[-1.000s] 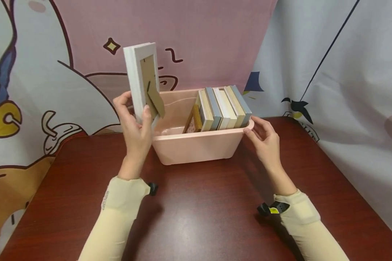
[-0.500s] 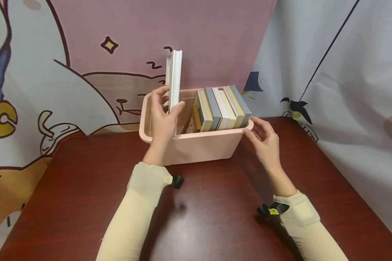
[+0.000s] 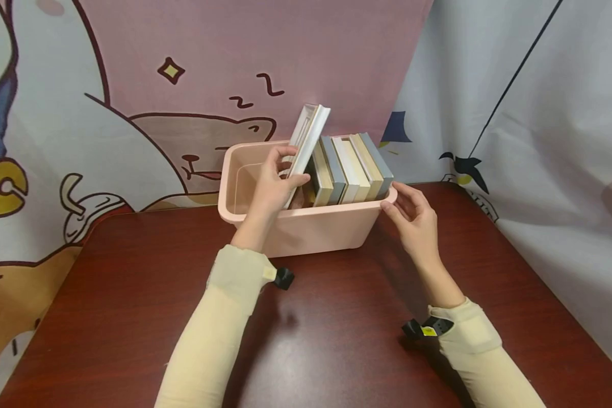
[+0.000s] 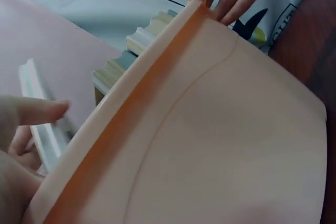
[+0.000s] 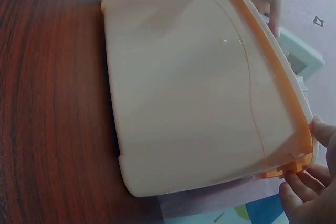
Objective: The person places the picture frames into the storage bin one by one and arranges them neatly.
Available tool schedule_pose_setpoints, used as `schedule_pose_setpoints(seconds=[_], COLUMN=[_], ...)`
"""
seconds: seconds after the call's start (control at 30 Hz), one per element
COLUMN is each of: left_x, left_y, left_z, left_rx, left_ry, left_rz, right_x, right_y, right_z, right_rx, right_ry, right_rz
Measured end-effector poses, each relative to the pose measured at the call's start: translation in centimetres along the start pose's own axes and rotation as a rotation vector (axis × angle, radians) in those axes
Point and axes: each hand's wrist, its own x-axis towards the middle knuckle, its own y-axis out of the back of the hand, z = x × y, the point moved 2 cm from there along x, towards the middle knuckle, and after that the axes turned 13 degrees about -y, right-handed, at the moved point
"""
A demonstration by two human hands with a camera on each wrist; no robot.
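Note:
A pink plastic storage bin stands on the table. My left hand grips a white picture frame by its sides, fingers behind and thumb in front. The frame leans to the right, its lower end inside the bin and its top above the rim. Beside it, several picture frames in cream, grey-blue and white stand in a row at the bin's right end. A brown wooden frame low in the bin is mostly hidden behind the white one. My right hand pinches the bin's right rim corner, thumb on top in the right wrist view.
The dark red wooden table extends in front of the bin and to both sides. A pink cloth with cartoon prints hangs close behind the bin, and a pale curtain borders the right side.
My left hand has carried the white frame rightward and down into the bin, turning it edge-on and then tilting it right. My right hand has stayed at the rim.

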Motion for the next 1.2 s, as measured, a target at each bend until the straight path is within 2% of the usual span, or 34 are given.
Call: schedule_pose_setpoints(seconds=[0.17,0.27,0.33,0.57,0.7,0.77,0.83,0.97,1.07,1.2], left_x=[0.2,0.3,0.3,0.2,0.3,0.3,0.3,0.3,0.2,0.0], left_y=[-0.2,-0.3,-0.3,-0.2,-0.1,-0.1,-0.1,0.0,0.2,0.6], left_z=[-0.4,-0.5,-0.7,-0.9,-0.8,-0.8,-0.8,-0.7,-0.4,0.4], left_rx=[0.070,0.089,0.102,0.177,0.154,0.126,0.137,0.350,0.535,0.649], left_ry=[0.149,0.194,0.206,0.174,0.215,0.257,0.290,0.273,0.228,0.200], left_rz=[-0.135,-0.190,-0.220,-0.318,-0.325,-0.293,-0.256,-0.282,-0.355,-0.404], right_x=[0.0,0.0,0.0,0.0,0.0,0.0,0.0,0.0,0.2,0.3], right_y=[0.0,0.0,0.0,0.0,-0.1,-0.2,-0.2,-0.3,-0.3,-0.2], right_z=[-0.1,-0.1,0.0,0.1,0.0,0.0,0.0,0.0,0.1,0.2], right_rx=[-0.004,-0.005,-0.006,-0.008,-0.002,0.002,0.002,0.004,0.002,-0.009], right_ry=[-0.004,-0.006,-0.007,-0.013,-0.008,-0.006,-0.004,-0.001,0.001,0.005], right_rz=[-0.004,-0.004,-0.004,-0.001,0.000,-0.001,-0.003,-0.012,-0.015,-0.012])
